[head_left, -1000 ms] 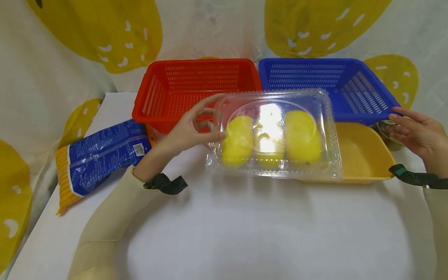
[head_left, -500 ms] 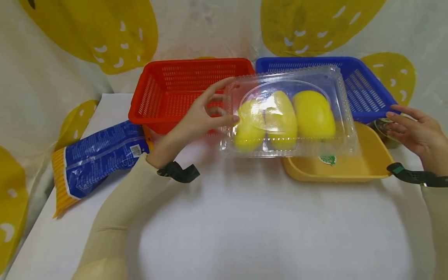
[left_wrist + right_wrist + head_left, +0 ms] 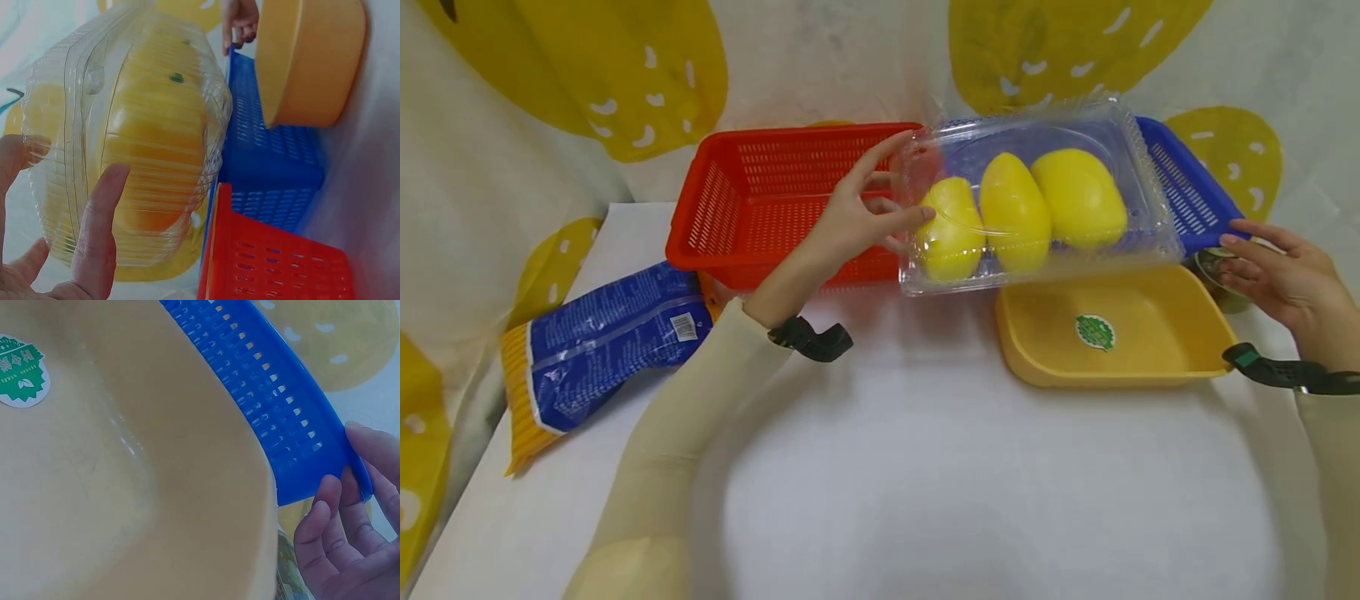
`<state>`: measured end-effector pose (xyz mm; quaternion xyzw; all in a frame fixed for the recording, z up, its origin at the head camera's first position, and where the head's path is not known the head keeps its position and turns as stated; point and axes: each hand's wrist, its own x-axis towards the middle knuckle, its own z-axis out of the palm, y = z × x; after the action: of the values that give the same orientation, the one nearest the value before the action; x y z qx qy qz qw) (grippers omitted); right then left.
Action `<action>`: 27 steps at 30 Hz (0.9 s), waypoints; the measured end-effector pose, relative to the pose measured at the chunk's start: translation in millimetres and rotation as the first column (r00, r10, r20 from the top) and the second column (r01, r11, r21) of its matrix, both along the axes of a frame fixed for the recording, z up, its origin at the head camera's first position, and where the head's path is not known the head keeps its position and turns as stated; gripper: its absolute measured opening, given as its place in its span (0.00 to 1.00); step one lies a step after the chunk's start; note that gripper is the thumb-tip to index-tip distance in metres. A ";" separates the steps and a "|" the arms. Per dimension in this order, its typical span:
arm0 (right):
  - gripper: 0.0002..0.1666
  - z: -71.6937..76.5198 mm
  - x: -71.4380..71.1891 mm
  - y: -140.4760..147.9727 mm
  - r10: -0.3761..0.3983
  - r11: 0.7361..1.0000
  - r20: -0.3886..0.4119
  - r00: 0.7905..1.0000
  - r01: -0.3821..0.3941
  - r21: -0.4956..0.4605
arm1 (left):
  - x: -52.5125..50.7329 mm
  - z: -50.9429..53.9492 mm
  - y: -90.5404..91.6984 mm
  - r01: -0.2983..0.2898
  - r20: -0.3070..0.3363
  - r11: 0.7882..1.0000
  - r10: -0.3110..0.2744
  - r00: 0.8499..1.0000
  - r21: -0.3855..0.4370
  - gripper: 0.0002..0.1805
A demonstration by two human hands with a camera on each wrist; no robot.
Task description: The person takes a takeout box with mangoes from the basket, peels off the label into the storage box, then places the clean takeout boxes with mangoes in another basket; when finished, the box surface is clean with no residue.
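My left hand grips the left end of a clear plastic clamshell box, thumb on the near side and fingers round the far side. Three yellow fruits that look like mangoes lie inside it. The box is held tilted over the front of the blue basket, above the back of the yellow tub. My right hand pinches the right front corner of the blue basket's rim; the right wrist view shows the thumb and fingertips on that rim.
A red basket stands left of the blue one. At the left lies a blue and orange bag with a barcode. A jar, partly hidden, sits behind the tub's right end. White cloth covers the table.
The left hand has carried the clear box up, back and slightly right, from in front of the baskets to over the blue one, uncovering the tub. The right hand keeps its hold.
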<state>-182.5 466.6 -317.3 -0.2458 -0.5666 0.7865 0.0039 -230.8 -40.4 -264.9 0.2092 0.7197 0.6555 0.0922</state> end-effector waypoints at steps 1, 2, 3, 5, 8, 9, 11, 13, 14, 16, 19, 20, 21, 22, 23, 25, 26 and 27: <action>0.11 -0.2 -0.3 -0.6 -0.001 1.000 0.001 1.000 0.001 0.003 | -1.7 1.0 2.7 0.000 0.003 1.000 0.000 1.000 0.007 0.44; 0.11 -0.6 -0.3 -0.8 -0.003 1.000 -0.003 1.000 0.003 -0.005 | -3.5 2.0 5.3 0.001 0.007 1.000 -0.001 1.000 0.012 0.44; 0.12 -1.0 -0.4 -1.2 -0.004 1.000 -0.005 1.000 0.004 -0.013 | -5.2 2.8 8.0 0.003 0.016 1.000 -0.003 1.000 0.023 0.45; 0.12 -2.9 0.2 -1.1 0.000 0.999 -0.021 1.000 -0.001 -0.033 | -8.5 3.7 13.3 0.006 0.024 0.999 -0.007 1.000 0.048 0.45; 0.13 -4.4 0.0 -1.9 0.003 0.999 -0.044 0.999 -0.005 -0.054 | -13.6 3.6 20.8 0.000 0.041 0.996 -0.004 0.999 0.090 0.46; 0.13 -4.7 -0.2 -2.3 0.003 0.998 -0.050 0.999 -0.006 -0.062 | -15.2 3.5 23.2 -0.007 0.046 0.995 0.003 0.999 0.096 0.46; 0.14 -5.1 -0.5 -3.2 0.007 0.997 -0.068 0.998 -0.012 -0.073 | -19.0 2.6 27.6 -0.024 0.045 0.994 0.019 0.999 0.105 0.46; 0.14 -5.0 -1.2 -4.4 0.005 0.998 -0.069 0.998 -0.010 -0.065 | -22.6 1.8 31.8 -0.045 0.047 0.994 0.041 0.998 0.101 0.46; 0.14 -4.7 -1.4 -5.1 0.002 0.998 -0.063 0.998 -0.005 -0.058 | -24.3 1.8 34.1 -0.059 0.057 0.994 0.054 0.997 0.092 0.46; 0.13 -4.4 -1.0 -5.8 -0.001 0.999 -0.057 0.998 -0.002 -0.052 | -27.7 1.6 38.9 -0.081 0.091 0.992 0.073 0.993 0.092 0.45; 0.14 -4.0 -0.4 -6.8 -0.005 0.999 -0.045 0.999 0.003 -0.047 | -31.6 2.3 46.4 -0.117 0.167 0.987 0.097 0.981 0.110 0.45; 0.14 -3.7 -0.8 -7.5 -0.009 0.999 -0.034 0.999 0.008 -0.033 | -32.5 2.4 48.9 -0.126 0.186 0.984 0.102 0.977 0.124 0.45; 0.14 -3.6 -0.9 -8.0 -0.010 0.999 -0.033 0.999 0.008 -0.034 | -33.6 1.8 51.5 -0.133 0.200 0.981 0.103 0.974 0.142 0.45; 0.14 -3.6 -1.1 -8.3 -0.010 0.999 -0.033 0.999 0.009 -0.034 | -34.4 1.6 54.0 -0.140 0.212 0.978 0.106 0.972 0.155 0.45; 0.14 -3.4 -1.3 -8.5 -0.009 0.999 -0.032 0.999 0.008 -0.035 | -35.0 1.2 56.7 -0.147 0.222 0.975 0.108 0.969 0.169 0.46; 0.14 -3.5 -2.2 -8.9 -0.007 0.999 -0.030 1.000 0.005 -0.037 | -36.2 0.3 62.4 -0.157 0.235 0.968 0.109 0.966 0.198 0.46; 0.14 -3.4 -2.5 -8.9 -0.008 0.999 -0.031 0.999 0.006 -0.042 | -36.7 0.1 65.3 -0.162 0.245 0.963 0.107 0.964 0.216 0.46; 0.14 -3.3 -2.6 -8.8 -0.007 0.999 -0.034 0.999 0.006 -0.048 | -37.4 -0.3 68.2 -0.170 0.250 0.959 0.112 0.962 0.226 0.47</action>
<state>-185.1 457.8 -320.6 -0.2343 -0.5468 0.8038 0.0103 -268.1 27.9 -265.2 0.0879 0.6303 0.7645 0.1026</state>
